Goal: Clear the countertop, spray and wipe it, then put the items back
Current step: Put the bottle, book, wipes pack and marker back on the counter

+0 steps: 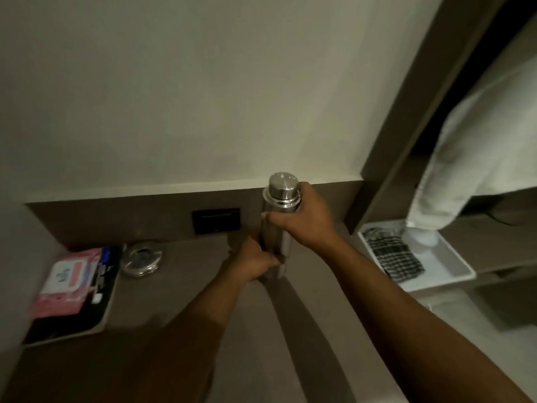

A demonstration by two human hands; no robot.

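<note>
— Steel bottle (pixel 276 228), where is it?
— Upright, near the back of the brown counter (pixel 180 286), just in front of the back panel. Whether its base touches the surface I cannot tell.
— Who holds it?
— Both. The right hand (pixel 302 222) has its fingers wrapped round the upper body below the cap; the left hand (pixel 255 261) grips the lower part.
— What else is on the counter?
— At the left a glass ashtray (pixel 141 258), beside it a dark tray (pixel 87 303) carrying a pink wipes packet (pixel 65 282). To the right, on a lower shelf, a white tray (pixel 447 263) holds a checked cloth (pixel 392 255).
</note>
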